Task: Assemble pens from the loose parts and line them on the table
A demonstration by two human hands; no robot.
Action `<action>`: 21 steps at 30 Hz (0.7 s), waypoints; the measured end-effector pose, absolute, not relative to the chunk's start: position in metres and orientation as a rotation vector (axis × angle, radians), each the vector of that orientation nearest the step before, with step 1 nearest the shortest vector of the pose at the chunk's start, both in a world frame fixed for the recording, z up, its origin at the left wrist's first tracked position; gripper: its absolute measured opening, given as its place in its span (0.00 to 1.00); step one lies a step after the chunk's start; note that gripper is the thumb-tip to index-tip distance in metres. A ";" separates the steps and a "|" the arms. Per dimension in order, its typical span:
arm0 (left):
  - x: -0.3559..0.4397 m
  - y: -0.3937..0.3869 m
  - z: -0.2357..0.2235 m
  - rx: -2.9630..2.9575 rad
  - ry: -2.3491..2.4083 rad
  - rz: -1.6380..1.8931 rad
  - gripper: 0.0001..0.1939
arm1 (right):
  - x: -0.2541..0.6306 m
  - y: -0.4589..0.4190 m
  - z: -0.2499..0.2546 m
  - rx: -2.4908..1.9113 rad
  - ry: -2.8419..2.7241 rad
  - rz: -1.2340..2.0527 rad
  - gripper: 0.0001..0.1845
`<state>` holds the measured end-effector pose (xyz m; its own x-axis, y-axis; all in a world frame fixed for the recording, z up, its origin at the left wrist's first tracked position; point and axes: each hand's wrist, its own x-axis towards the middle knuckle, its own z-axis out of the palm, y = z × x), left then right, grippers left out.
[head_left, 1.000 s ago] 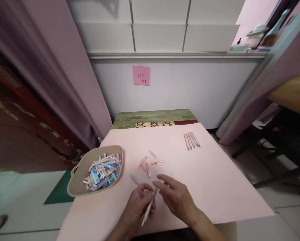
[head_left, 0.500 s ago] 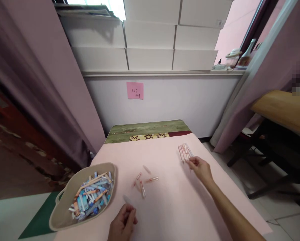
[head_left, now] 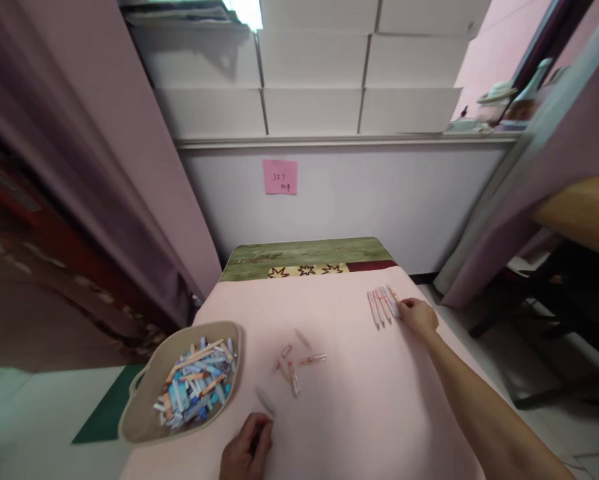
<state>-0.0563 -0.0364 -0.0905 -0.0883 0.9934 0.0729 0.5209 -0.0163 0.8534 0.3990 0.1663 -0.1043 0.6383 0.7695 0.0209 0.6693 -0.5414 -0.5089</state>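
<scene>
At the right of the pink tabletop, several slim pens (head_left: 379,308) with reddish and clear barrels lie side by side in a slanted row. My right hand (head_left: 419,316) pinches the rightmost pen (head_left: 392,293) of that row between thumb and fingers. Near the front edge my left hand (head_left: 247,448) rests loosely curled, with no object showing in it. Just beyond its fingertips lies a translucent greyish pen part (head_left: 265,401). Several small clear and reddish pen parts (head_left: 294,379) are scattered over the middle of the table.
A beige basket (head_left: 134,427) full of blue, white and orange pen-like pieces stands at the left of the pink table cover (head_left: 349,413). Behind the table, a pink note (head_left: 280,177) sticks to the wall below stacked white boxes (head_left: 312,110). A wooden table (head_left: 584,210) stands to the right.
My right hand has moved slightly right and has set another pen at the right end of the row. My left hand stays curled in place. The view has shifted a little.
</scene>
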 end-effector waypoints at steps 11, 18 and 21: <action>-0.054 -0.045 -0.085 1.564 1.654 0.968 0.11 | 0.409 0.153 -0.112 -2.383 -1.277 0.291 0.24; -0.059 -0.051 -0.048 1.498 1.631 1.056 0.09 | 0.339 0.110 -0.083 -2.074 -1.238 0.276 0.23; -0.082 -0.034 -0.021 1.444 1.726 1.201 0.09 | 0.269 0.069 -0.080 -1.756 -1.312 0.572 0.23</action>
<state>-0.0820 -0.0341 -0.0209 -0.2436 0.9635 0.1105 0.4385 0.0078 0.8987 0.2691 0.0686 -0.0799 0.3452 0.9303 0.1243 0.5424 -0.0896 -0.8353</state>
